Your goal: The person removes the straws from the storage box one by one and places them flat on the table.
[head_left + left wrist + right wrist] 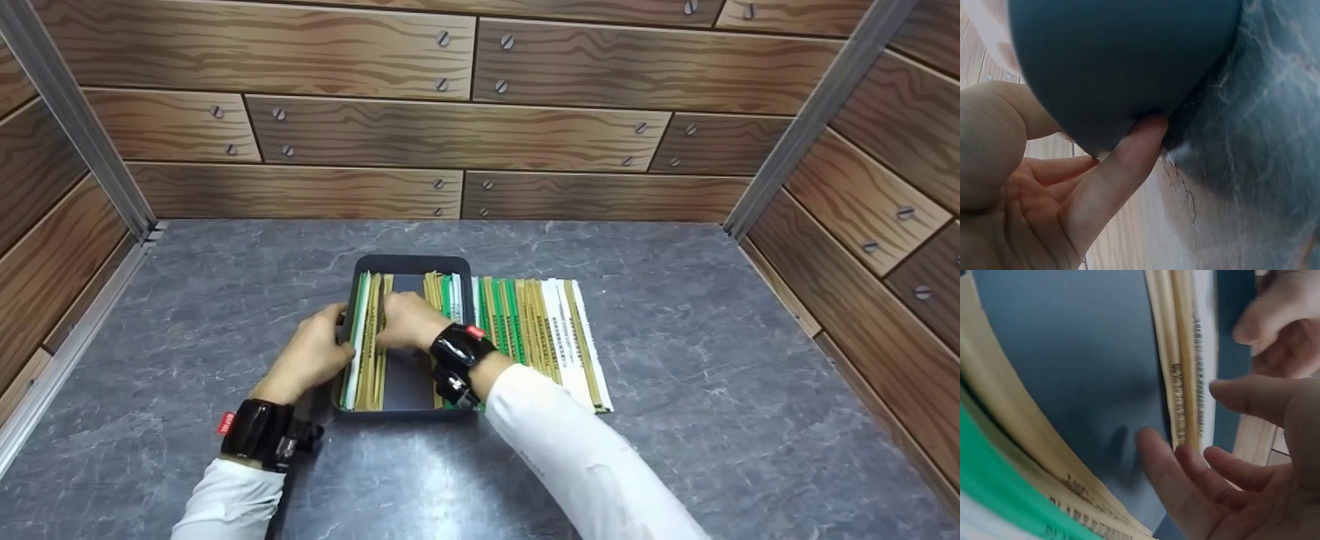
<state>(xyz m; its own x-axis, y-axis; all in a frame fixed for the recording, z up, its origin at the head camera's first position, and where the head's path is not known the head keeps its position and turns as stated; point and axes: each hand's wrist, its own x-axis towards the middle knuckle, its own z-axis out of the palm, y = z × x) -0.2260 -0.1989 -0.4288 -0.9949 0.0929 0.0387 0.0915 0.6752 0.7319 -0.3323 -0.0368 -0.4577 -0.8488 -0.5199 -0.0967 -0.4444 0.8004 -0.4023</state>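
L hand (313, 346) at the L side of a dk grey, rect., round-cornered tray (412, 264), which sits on the grey marbled worktop (210, 300). Its fingers are closed on the tray's L wall, thumb at the rim, other fingers vs. outer face. R hand (411, 322) is inside the tray, over the bare strip of floor, tips right by the L stack of thin tan, white & green printed packets (366, 375). R fingers loosely curved & spread, gap btwn tips fairly wide; can't tell if any tip presses on a packet.

R stack of tan, green & white packets (433, 289) stands along the tray's R wall, partly hidden by R hand & wrist. Outside, just beside that wall, a long row of tan, green & white packets (525, 330) is on the worktop, side by side, black lettering on some.

Black band w/ red tag (259, 431) on L wrist, similar one on R; white sleeves both arms. Wood-plank-patterned panels (360, 135) behind worktop.
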